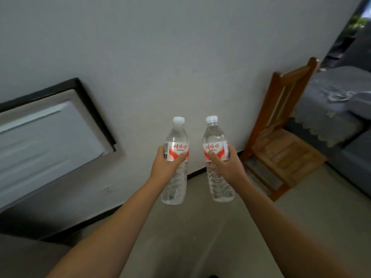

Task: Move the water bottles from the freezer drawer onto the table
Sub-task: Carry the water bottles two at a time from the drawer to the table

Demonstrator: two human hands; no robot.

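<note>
Clear plastic catches the light at the centre of the frame, where we carry two water bottles upright in mid-air, caps up. Our left hand [167, 160] is wrapped around the left water bottle [176, 157] at its red-and-white label, thumb across the front. Our right hand [222, 159] grasps the right water bottle [217, 157] the same way. The two bottles hang near each other without touching, above the grey floor [190, 237] and in front of the pale wall [160, 57].

At the left edge of the frame sits a white appliance door [46, 137] with a dark frame, probably the freezer, though no drawer shows. At the right stand a wooden chair [281, 149] and, beyond it, a grey-covered bed [337, 97]. No table is in view.

We judge this to be the carry, with the placing still ahead. To do it well, we should keep both grips firm on the labels, since bottles from a freezer may be cold and slick. We should hold them upright and apart so they do not knock. Then we must turn to find the table, and set each base flat on its top before loosening the fingers.
</note>
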